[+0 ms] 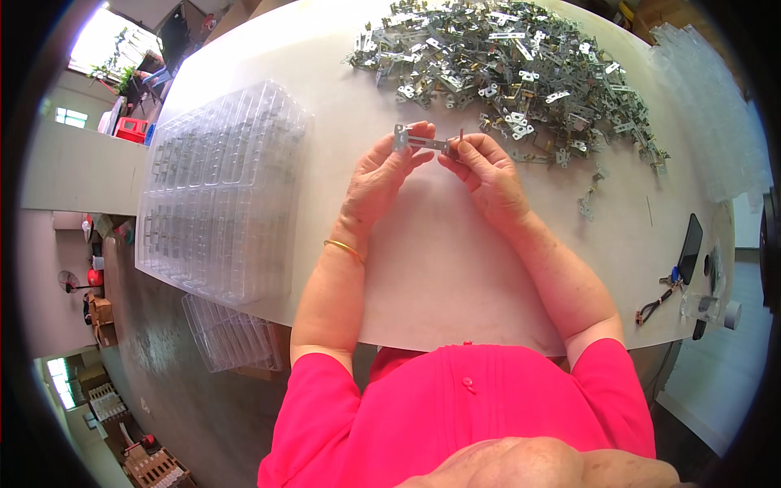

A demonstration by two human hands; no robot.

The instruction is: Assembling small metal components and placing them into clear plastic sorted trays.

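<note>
**Head view: a metal bracket held up between both hands**

Head view looks straight down on my two hands, raised just above the white worktop [455, 268]. My left hand [381, 175] pinches one end of a small metal bracket [421, 141] between thumb and fingertips; my right hand [486, 171] closes on the other end, so the piece spans the gap between them, roughly level. I judge that I hold it this way, clear of the surface and close under my eyes, to see both ends and keep it steady. Both hands are shut on the piece; neither rests on the surface.

The pile of brackets [521, 65] lies just beyond my fingers, within easy reach of either hand, loose and tangled. To my left sits a stack of clear plastic trays [224, 187] with rows of small compartments, near the worktop's edge; what they hold I cannot tell. Well off to my right lie a dark phone [690, 248] and a bunch of keys [661, 297], apart from the work.
</note>
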